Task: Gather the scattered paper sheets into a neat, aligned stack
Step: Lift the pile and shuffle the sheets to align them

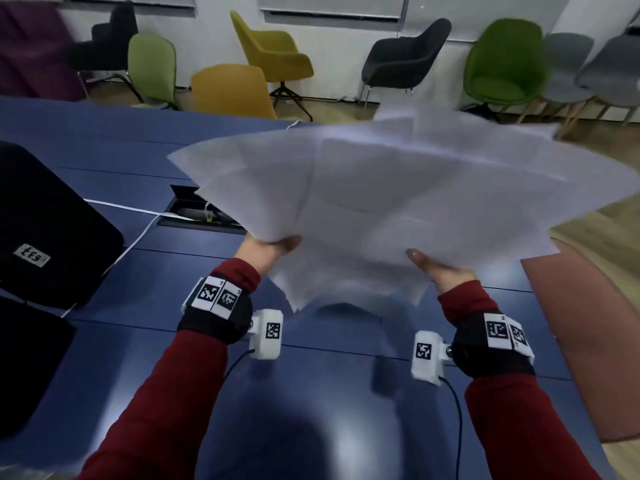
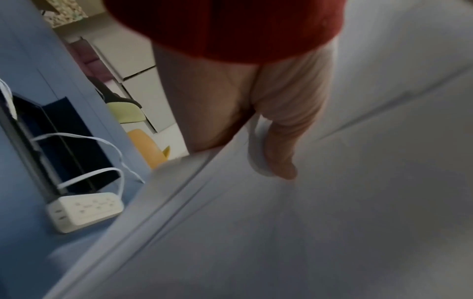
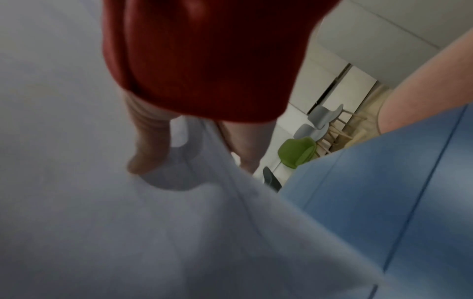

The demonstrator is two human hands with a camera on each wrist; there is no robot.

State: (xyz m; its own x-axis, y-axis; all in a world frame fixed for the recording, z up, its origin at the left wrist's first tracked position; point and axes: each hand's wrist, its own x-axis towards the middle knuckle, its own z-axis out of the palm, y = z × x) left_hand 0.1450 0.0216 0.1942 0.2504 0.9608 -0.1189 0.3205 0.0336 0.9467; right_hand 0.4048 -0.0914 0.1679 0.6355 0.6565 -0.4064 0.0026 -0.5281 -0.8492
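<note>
A loose, fanned bunch of white paper sheets (image 1: pixel 381 195) is held up above the blue table (image 1: pixel 329 375), its corners sticking out at many angles. My left hand (image 1: pixel 268 249) pinches the bunch at its lower left edge, thumb on top. My right hand (image 1: pixel 433 268) pinches the lower right edge the same way. In the left wrist view the thumb (image 2: pixel 281 157) lies on the paper sheets (image 2: pixel 332 222) while the fingers go underneath. The right wrist view shows the thumb (image 3: pixel 148 153) pressing the paper sheets (image 3: pixel 102 222). The fingers under the paper are hidden.
Two black pads (image 1: pixel 41 220) lie at the table's left. An open cable hatch (image 1: pixel 194 209) with white cables and a white power strip (image 2: pixel 84 210) sits in the table behind my left hand. Coloured chairs (image 1: pixel 270 53) line the far wall. A pinkish surface (image 1: pixel 588 323) borders the table's right edge.
</note>
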